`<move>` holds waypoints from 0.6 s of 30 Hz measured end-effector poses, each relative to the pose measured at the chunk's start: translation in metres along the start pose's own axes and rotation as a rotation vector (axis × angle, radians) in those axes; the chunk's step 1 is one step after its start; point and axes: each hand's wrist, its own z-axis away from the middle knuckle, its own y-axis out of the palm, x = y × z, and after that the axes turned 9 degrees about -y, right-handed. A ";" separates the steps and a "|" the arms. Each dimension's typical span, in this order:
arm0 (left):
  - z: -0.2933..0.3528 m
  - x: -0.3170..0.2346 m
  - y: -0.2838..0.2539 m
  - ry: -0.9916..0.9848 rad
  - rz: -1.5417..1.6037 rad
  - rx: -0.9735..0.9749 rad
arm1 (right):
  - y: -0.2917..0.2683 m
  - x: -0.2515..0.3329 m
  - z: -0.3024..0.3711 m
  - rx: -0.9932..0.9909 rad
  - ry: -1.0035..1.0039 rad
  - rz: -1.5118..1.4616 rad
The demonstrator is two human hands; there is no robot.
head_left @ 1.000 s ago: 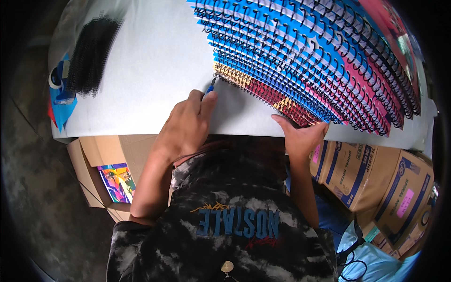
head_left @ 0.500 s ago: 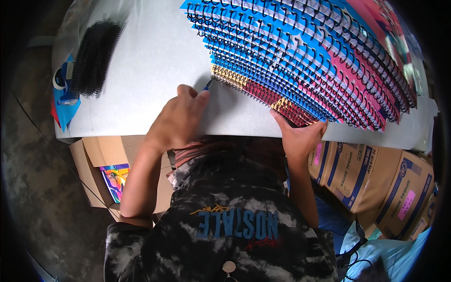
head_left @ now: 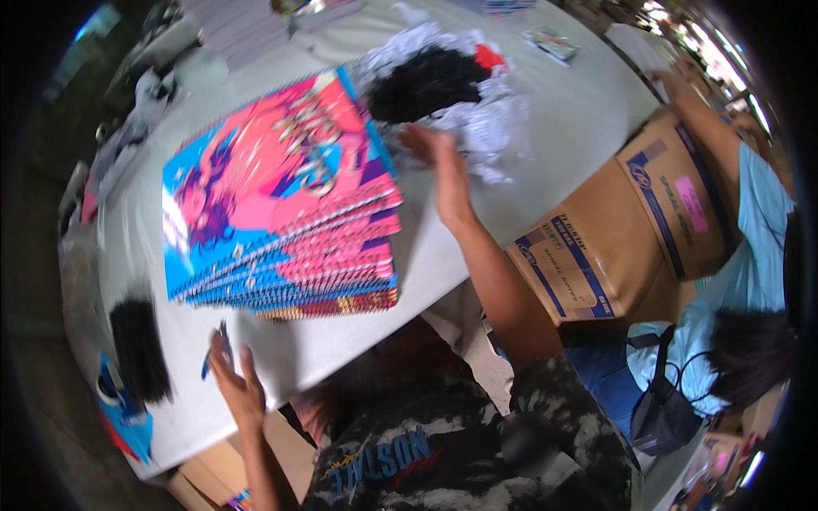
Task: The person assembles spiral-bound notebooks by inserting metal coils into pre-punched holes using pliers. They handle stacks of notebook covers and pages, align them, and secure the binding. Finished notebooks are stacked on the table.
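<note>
A thick stack of spiral notebooks (head_left: 290, 204) with pink and blue covers lies on the white table (head_left: 554, 128), spirals toward me. My right hand (head_left: 439, 166) is raised just off the stack's right edge, fingers straight and apart, holding nothing; it is blurred. My left hand (head_left: 234, 383) rests at the table's near edge below the stack, not touching it. A blue pen (head_left: 213, 351) sticks up between its fingers.
Black heaps of binding coils lie at the left edge (head_left: 141, 349) and behind the stack (head_left: 422, 81), among white paper scraps (head_left: 490, 128). Cardboard boxes (head_left: 596, 238) stand to the right. A person in a light blue shirt (head_left: 750, 247) bends there, one arm on the table.
The notebooks, fanned out wide before, now sit gathered in one stack. Both my hands have come off them; the right has lifted beside the stack, the left dropped to the table's edge.
</note>
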 end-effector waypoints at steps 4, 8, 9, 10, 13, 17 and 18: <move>0.048 -0.023 0.038 -0.295 0.623 0.517 | 0.006 -0.050 -0.074 0.353 0.611 -0.272; 0.044 -0.042 0.094 -0.274 0.921 0.515 | -0.016 -0.103 -0.091 0.879 0.994 -0.406; 0.043 -0.040 0.102 -0.230 0.953 0.487 | -0.006 -0.106 -0.085 0.914 1.022 -0.400; 0.044 -0.039 0.108 -0.193 0.989 0.464 | 0.001 -0.104 -0.079 0.900 1.034 -0.377; 0.026 -0.053 0.117 -0.165 1.185 0.420 | 0.003 -0.081 -0.063 0.783 1.052 -0.338; -0.022 -0.070 0.105 -0.210 1.473 0.539 | -0.003 -0.011 -0.022 0.535 1.084 -0.343; -0.039 -0.069 0.101 -0.197 1.565 0.644 | -0.005 0.006 -0.007 0.478 1.087 -0.363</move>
